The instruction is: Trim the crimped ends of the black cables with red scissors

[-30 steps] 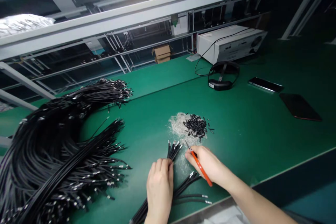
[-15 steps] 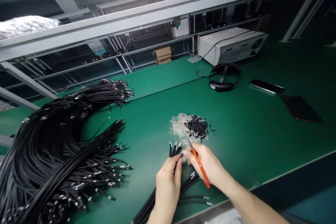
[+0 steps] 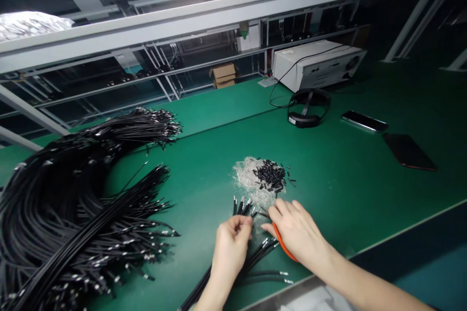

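Observation:
My left hand (image 3: 230, 249) is closed round a small bunch of black cables (image 3: 242, 206) whose stripped metal tips fan out just beyond the fingers. My right hand (image 3: 298, 233) holds an orange-handled cutting tool (image 3: 280, 244), its tip at the cable ends. Just beyond both hands lies a heap of short black sleeve cut-offs (image 3: 270, 175) on a pale tangle of fine strands (image 3: 248, 178). More cables (image 3: 263, 249) lie on the green mat under my hands.
A large heap of black cables (image 3: 65, 204) fills the left of the green bench (image 3: 350, 180). Far right lie a headset (image 3: 308, 107), a phone (image 3: 364, 121), a dark tablet (image 3: 408, 151) and a white machine (image 3: 317, 63). The bench's front edge runs beneath my right forearm.
My left hand rose from lying flat on the cables to pinching the bunch near its tips. My right hand turned over, bringing the tool's tip down to the cable ends.

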Motion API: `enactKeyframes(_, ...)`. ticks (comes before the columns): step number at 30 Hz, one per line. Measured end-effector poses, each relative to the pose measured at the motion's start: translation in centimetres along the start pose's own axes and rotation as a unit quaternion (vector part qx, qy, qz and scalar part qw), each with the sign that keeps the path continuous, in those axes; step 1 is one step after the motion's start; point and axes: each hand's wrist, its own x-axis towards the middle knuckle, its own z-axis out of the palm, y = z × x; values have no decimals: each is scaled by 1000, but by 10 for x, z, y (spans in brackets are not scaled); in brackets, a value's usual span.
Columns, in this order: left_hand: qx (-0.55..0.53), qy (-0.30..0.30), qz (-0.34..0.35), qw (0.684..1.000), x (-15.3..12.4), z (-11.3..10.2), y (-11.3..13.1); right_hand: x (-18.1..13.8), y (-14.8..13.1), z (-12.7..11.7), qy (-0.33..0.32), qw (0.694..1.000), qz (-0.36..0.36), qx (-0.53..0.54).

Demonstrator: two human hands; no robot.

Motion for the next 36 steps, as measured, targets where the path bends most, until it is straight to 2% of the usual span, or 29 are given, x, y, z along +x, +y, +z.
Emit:
enactKeyframes(6,-64,-30,-23,997,4,1,0,-1,-16,10,-47,998,-4,-28)
enactKeyframes(23,-47,-41,-13,998,6,4,-5,-1,-24,7,-113,992,35,-35)
enactKeyframes(30,-25,-50,-6,998,7,5,-6,0,-24,-5,-156,987,45,17)
enactKeyframes(32,-10,-52,1,999,7,4,-5,1,-19,-9,-172,982,66,42)
enactKeyframes(36,4,-73,1,997,3,-2,0,4,1,-14,-177,971,153,56)
